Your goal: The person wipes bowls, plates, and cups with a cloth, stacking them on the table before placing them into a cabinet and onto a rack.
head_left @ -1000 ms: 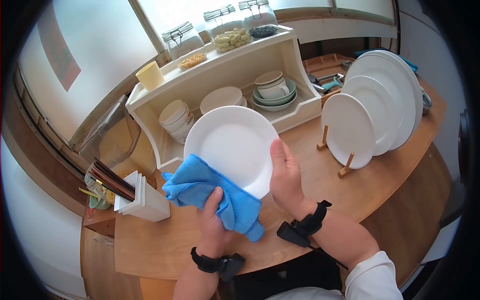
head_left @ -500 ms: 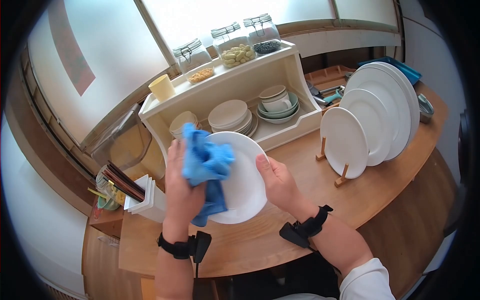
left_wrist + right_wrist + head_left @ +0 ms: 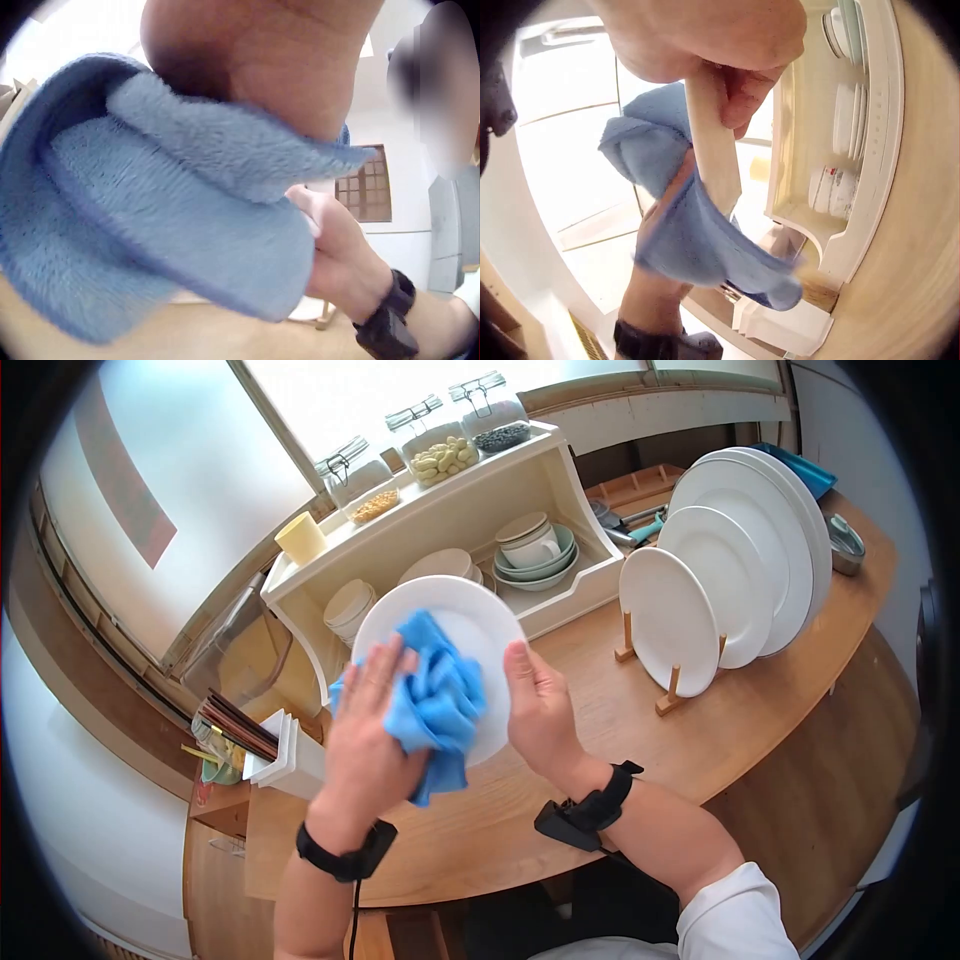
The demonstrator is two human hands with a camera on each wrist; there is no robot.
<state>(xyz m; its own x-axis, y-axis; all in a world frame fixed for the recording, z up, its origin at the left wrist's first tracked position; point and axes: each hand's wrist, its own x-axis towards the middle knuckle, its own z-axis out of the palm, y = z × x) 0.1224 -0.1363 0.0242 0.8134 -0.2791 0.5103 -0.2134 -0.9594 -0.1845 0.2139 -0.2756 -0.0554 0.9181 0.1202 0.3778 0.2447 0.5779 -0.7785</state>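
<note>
Upright between the two hands is a white plate. My right hand grips its right rim, the thumb lying on the front face and the fingers behind; the right wrist view shows the plate nearly edge-on. A crumpled blue cloth covers the lower middle of the plate's face. My left hand holds this cloth against the plate, back of the hand toward me. Folds of the cloth hang loose below the palm in the left wrist view. The left thumb is hidden.
White plates stand in a wooden rack at right. Behind is a cream shelf with stacked bowls, plates and cups; glass jars and a yellow cup are on top. White holders with chopsticks stand left on the wooden table.
The left hand has shifted from the plate's lower edge to its left side, then inward across its face with the cloth. The right hand keeps hold of the rim while the plate turns and tilts.
</note>
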